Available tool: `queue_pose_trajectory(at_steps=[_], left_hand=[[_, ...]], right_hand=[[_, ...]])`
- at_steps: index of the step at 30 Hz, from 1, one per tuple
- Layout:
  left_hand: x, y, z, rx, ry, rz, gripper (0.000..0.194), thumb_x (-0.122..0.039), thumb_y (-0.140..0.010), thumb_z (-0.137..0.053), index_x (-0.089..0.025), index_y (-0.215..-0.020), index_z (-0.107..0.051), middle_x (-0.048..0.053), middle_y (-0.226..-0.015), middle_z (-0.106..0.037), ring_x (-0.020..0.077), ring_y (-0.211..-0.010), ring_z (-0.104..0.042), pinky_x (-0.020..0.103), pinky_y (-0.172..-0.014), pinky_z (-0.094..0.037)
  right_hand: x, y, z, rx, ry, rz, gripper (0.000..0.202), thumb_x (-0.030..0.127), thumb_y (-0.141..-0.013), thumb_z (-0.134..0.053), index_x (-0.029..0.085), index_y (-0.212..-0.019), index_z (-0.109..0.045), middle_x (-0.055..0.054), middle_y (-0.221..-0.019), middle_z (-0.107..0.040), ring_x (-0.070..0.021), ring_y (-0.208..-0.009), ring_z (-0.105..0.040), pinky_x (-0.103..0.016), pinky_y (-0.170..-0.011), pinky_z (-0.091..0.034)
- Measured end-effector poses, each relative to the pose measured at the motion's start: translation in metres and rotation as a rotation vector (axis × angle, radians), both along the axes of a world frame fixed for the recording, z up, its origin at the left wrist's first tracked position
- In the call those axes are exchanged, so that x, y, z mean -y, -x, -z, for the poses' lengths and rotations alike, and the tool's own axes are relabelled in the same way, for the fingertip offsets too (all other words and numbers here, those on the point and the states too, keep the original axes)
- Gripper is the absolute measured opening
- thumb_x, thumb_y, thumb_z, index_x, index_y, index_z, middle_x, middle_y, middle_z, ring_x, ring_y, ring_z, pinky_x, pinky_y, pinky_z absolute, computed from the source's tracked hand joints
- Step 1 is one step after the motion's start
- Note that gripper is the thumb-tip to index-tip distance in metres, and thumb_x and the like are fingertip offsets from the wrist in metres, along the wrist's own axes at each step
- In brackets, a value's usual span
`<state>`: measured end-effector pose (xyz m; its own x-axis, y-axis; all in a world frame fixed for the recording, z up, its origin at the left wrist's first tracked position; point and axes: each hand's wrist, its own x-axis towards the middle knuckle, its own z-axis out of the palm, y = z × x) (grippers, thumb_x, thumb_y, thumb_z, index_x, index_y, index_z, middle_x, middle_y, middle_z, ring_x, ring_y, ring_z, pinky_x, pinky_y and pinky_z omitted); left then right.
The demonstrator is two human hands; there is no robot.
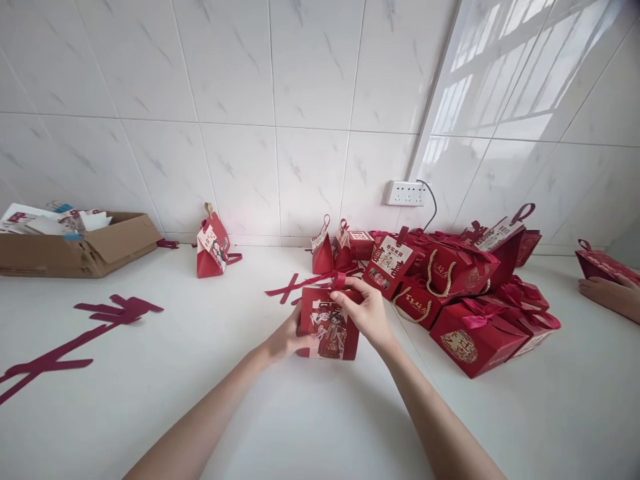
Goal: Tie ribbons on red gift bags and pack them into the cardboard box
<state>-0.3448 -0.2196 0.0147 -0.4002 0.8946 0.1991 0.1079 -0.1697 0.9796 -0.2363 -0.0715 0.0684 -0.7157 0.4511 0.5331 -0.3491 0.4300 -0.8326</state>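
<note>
A red gift box [331, 328] printed with cartoon figures stands upright on the white table in front of me. My left hand [289, 337] grips its left side, thumb across the printed front. At the top, my right hand [364, 307] pinches a red ribbon loop [339, 281] between thumb and fingers. Just behind the box lie loose red ribbon strips [289, 289]. Two small pointed red boxes [324, 253] with loops stand beyond them.
Many red gift boxes [475, 340], some with rope handles, are piled at right. Another person's hand [607, 297] holds a box at far right. Cut ribbons [60, 353] and an open cardboard carton [107, 247] lie left. One pointed box [210, 250] stands near the wall beside the carton.
</note>
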Motion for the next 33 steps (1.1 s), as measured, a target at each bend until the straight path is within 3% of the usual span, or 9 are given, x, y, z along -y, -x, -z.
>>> queue_pose_trajectory(at_steps=[2,4,7,9,12,16,21,27,33], left_hand=[[-0.001,-0.001,-0.015,-0.050,-0.088,-0.109,0.066,-0.045,-0.074,-0.065,-0.023,-0.130,-0.038,0.011,-0.125,-0.056,0.0289,-0.117,-0.052,0.043,-0.096,-0.044],[-0.006,-0.005,-0.031,-0.192,-0.157,-0.316,0.056,-0.050,-0.078,-0.059,-0.022,-0.125,-0.046,0.010,-0.125,-0.056,0.0275,-0.118,-0.051,0.041,-0.097,-0.043],[-0.018,-0.015,-0.050,-0.405,-0.130,-0.480,0.032,-0.045,-0.081,-0.056,-0.020,-0.099,-0.061,0.007,-0.105,-0.064,0.0228,-0.103,-0.059,0.034,-0.089,-0.047],[-0.024,-0.021,-0.052,-0.457,-0.114,-0.515,0.022,-0.041,-0.082,-0.056,-0.020,-0.084,-0.061,0.003,-0.089,-0.067,0.0192,-0.088,-0.063,0.031,-0.081,-0.048],[-0.027,-0.028,-0.046,-0.449,-0.144,-0.579,0.018,-0.037,-0.082,-0.058,-0.020,-0.077,-0.057,-0.001,-0.077,-0.065,0.0156,-0.076,-0.062,0.027,-0.074,-0.048],[-0.026,-0.031,-0.038,-0.394,-0.180,-0.606,0.017,-0.036,-0.080,-0.061,-0.020,-0.078,-0.056,-0.001,-0.075,-0.063,0.0136,-0.070,-0.060,0.024,-0.066,-0.048],[-0.025,-0.031,-0.040,-0.322,-0.141,-0.567,0.019,-0.037,-0.078,-0.063,-0.019,-0.078,-0.055,-0.001,-0.075,-0.063,0.0142,-0.070,-0.060,0.024,-0.065,-0.047],[-0.025,-0.033,-0.039,-0.298,-0.128,-0.571,0.020,-0.037,-0.077,-0.063,-0.019,-0.077,-0.054,-0.002,-0.071,-0.061,0.0128,-0.066,-0.058,0.023,-0.061,-0.046],[-0.024,-0.029,-0.044,-0.334,-0.121,-0.554,0.019,-0.036,-0.077,-0.063,-0.018,-0.077,-0.056,-0.001,-0.074,-0.063,0.0133,-0.068,-0.059,0.024,-0.063,-0.047]], right_hand=[[0.001,-0.004,-0.002,0.002,-0.035,-0.036,0.020,0.035,-0.077,-0.063,0.019,-0.088,-0.068,-0.005,-0.090,-0.071,-0.0197,-0.083,-0.064,-0.029,-0.073,-0.050],[0.001,-0.005,-0.004,0.005,-0.052,-0.026,0.018,0.035,-0.079,-0.060,0.018,-0.082,-0.067,-0.004,-0.086,-0.070,-0.0189,-0.079,-0.063,-0.028,-0.072,-0.049],[0.001,-0.004,-0.004,0.012,-0.054,0.004,0.021,0.037,-0.080,-0.059,0.018,-0.075,-0.066,-0.003,-0.077,-0.068,-0.0174,-0.073,-0.061,-0.027,-0.068,-0.047],[0.002,-0.004,-0.004,0.021,-0.042,0.024,0.021,0.038,-0.079,-0.060,0.018,-0.073,-0.066,-0.002,-0.073,-0.068,-0.0165,-0.069,-0.060,-0.026,-0.065,-0.046],[0.003,-0.005,-0.004,0.051,-0.014,0.057,0.024,0.040,-0.077,-0.061,0.018,-0.071,-0.067,-0.003,-0.070,-0.067,-0.0160,-0.065,-0.059,-0.026,-0.062,-0.045],[0.005,-0.005,-0.006,0.057,-0.009,0.063,0.025,0.041,-0.076,-0.062,0.018,-0.069,-0.069,-0.003,-0.070,-0.067,-0.0164,-0.067,-0.059,-0.026,-0.062,-0.045],[0.001,-0.005,-0.007,0.074,0.005,0.011,0.028,0.043,-0.079,-0.060,0.018,-0.067,-0.069,-0.003,-0.070,-0.067,-0.0164,-0.066,-0.059,-0.027,-0.062,-0.047],[-0.008,-0.013,-0.007,0.122,0.013,-0.208,0.023,0.026,-0.075,-0.061,0.019,-0.096,-0.067,-0.002,-0.084,-0.068,-0.0178,-0.078,-0.064,-0.027,-0.067,-0.051],[-0.006,-0.013,-0.008,0.139,0.046,-0.188,0.012,0.023,-0.073,-0.059,0.017,-0.081,-0.066,0.000,-0.078,-0.065,-0.0123,-0.065,-0.058,-0.023,-0.059,-0.047]])
